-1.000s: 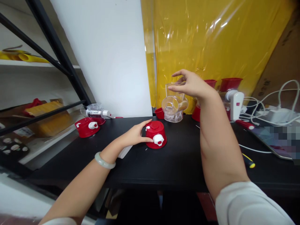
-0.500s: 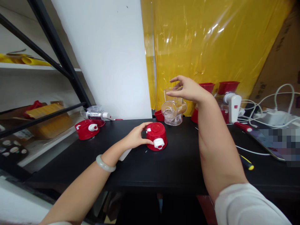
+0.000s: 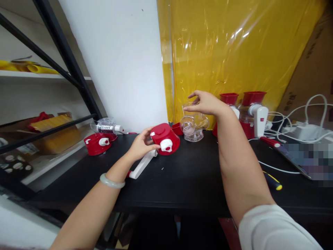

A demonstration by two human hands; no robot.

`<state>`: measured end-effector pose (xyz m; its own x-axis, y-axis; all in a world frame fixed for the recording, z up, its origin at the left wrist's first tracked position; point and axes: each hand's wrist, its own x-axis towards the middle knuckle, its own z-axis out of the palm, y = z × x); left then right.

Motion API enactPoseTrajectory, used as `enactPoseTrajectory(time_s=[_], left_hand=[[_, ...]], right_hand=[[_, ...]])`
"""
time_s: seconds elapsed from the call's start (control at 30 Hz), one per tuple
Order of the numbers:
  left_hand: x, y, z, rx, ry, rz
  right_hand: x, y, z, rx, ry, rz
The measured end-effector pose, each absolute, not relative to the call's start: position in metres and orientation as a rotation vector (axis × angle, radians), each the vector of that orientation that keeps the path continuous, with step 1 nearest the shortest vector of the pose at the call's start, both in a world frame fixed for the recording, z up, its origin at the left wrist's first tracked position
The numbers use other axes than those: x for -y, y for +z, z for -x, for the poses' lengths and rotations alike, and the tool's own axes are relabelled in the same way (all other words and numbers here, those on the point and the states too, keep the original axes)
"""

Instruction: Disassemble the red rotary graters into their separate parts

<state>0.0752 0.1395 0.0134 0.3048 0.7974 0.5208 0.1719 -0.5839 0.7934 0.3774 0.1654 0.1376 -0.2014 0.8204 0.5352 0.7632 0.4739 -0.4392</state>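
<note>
My left hand (image 3: pixel 142 145) grips a red base (image 3: pixel 166 137) with a white knob on its side; the base is tilted and raised off the black table (image 3: pixel 182 187). Below that hand lies a white crank handle (image 3: pixel 143 164) with a red grip end. My right hand (image 3: pixel 204 103) is at the top of a clear plastic housing (image 3: pixel 194 126), fingers curved around its upper part. The housing stands at the back of the table. Behind the red base sits a small red part (image 3: pixel 177 129).
On the left are another red base (image 3: pixel 96 145) and a clear drum unit (image 3: pixel 106 125). To the right stand assembled red-and-white units (image 3: pixel 253 114), white cables, a tablet (image 3: pixel 293 159) and a yellow-black tool (image 3: pixel 272 180). A black shelf frame (image 3: pixel 62 45) rises at far left.
My left hand has lifted and tilted the red base, moving it up and left. More of the crank handle shows. My right hand has dropped slightly at the clear housing.
</note>
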Motion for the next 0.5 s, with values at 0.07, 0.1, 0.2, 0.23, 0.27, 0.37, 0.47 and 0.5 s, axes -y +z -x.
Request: enactPoseTrajectory(time_s=[0.07,0.1,0.2,0.23,0.27,0.37,0.47,0.5], left_hand=[[-0.147,0.017,-0.066,-0.912,1.484,-1.919],[-0.152,0.018,-0.060,-0.953,1.582,-1.902],[-0.165,0.017,-0.041,-1.205,1.782,-1.855],[-0.170,0.016,-0.034,-1.331,1.806,-1.853],[-0.173,0.014,-0.027,-1.461,1.812,-1.861],[-0.181,0.006,-0.011,-1.743,1.732,-1.918],[-0.184,0.002,-0.001,-1.851,1.649,-1.906],[-0.184,0.001,0.001,-1.875,1.635,-1.882]], right_hand=[[-0.168,0.137,-0.377,2.000,0.095,1.325],[-0.169,0.136,-0.376,2.008,0.092,1.332],[-0.171,0.135,-0.372,2.042,0.084,1.369],[-0.171,0.134,-0.370,2.056,0.077,1.386],[-0.171,0.134,-0.368,2.071,0.066,1.403],[-0.171,0.132,-0.360,2.130,0.021,1.443],[-0.175,0.128,-0.354,2.204,0.008,1.465],[-0.177,0.127,-0.353,2.226,0.014,1.471]])
